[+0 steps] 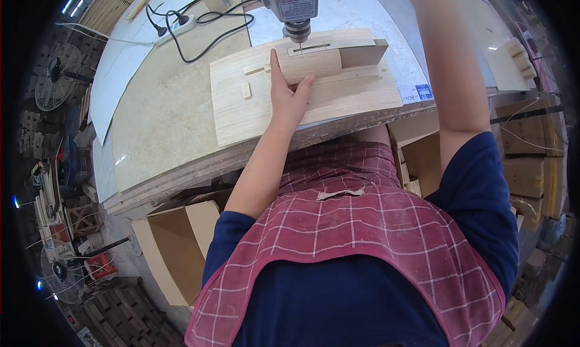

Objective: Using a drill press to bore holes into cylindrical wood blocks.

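Note:
My left hand point(290, 99) rests at the near left corner of a pale wooden block point(320, 65), index finger stretched along its left end and thumb against its near side. The block's top bears a drawn rectangle with a narrow dark slot. Right above it hangs the chuck point(298, 30) of a grey bench drill point(296, 1), its thin bit at the slot; whether the bit touches the wood I cannot tell. Beneath lies a wide pale wooden board point(350, 96). My right arm point(456, 63) reaches up past the top edge, blurred, with its hand out of the picture.
Small wood strips point(246, 90) lie on the board. A grey-brown piece point(364, 55) adjoins the block's right end. At the back left, black cables run from a white power strip point(175, 30). Open cardboard boxes point(178, 244) stand below the table's front edge point(175, 176).

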{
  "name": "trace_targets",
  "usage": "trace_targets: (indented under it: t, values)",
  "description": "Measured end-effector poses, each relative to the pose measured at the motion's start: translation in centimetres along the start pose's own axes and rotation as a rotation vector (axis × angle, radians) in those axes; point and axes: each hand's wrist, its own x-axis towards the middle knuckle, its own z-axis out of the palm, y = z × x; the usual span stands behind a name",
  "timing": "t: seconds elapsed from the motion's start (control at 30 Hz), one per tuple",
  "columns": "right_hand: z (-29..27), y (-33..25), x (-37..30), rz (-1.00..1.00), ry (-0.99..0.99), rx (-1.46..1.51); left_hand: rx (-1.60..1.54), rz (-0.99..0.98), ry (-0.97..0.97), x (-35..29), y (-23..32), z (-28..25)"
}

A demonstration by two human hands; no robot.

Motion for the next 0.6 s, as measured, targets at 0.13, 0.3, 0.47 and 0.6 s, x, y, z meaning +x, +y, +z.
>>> trace_targets:
  t: [0.13, 0.3, 0.47, 0.6]
  values:
    - [1.7, 1.6, 1.2, 0.180, -0.220, 0.258, 0.168, 0.121, 0.017, 0.6, -1.2, -1.1]
    - [1.8, 3.5, -4.4, 0.362, -0.146, 0.764, 0.230, 0.143, 0.022, 1.1, -0.7, -1.2]
    - [1.8, 7.0, -16.0, 0.479, -0.870, 0.378, 0.348, 0.063, 0.042, 1.2, -0.6, -2.2]
    - [0.5, 4.6, -18.8, 0.649, -0.849, 0.449, 0.340, 0.178, 0.046, 0.0, -1.0, -3.8]
